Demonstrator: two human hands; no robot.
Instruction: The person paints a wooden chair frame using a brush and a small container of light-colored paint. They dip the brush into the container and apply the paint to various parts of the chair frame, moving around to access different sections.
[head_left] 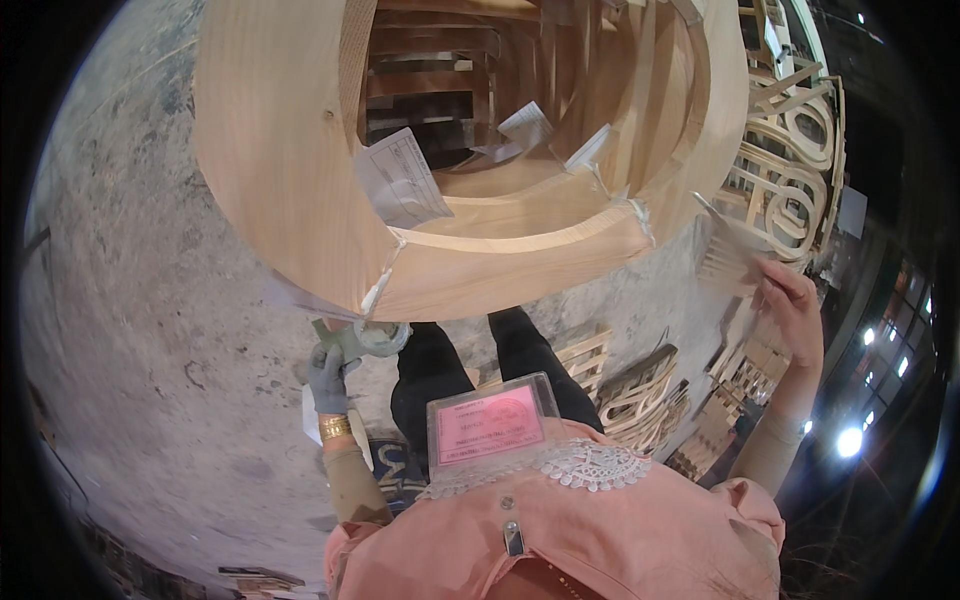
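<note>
My gloved left hand (328, 375) grips a tape roll (378, 338) just under the stacked wooden frames (290, 160). My bare right hand (792, 305) pinches a paper sheet (728, 248) beside the stack's right edge.

tape roll (381, 338): clear, ring-shaped, held in gloved left hand (328, 375) under the curved wood | paper sheet (728, 250): pale, printed, tilted, raised in right hand (795, 310)
</note>
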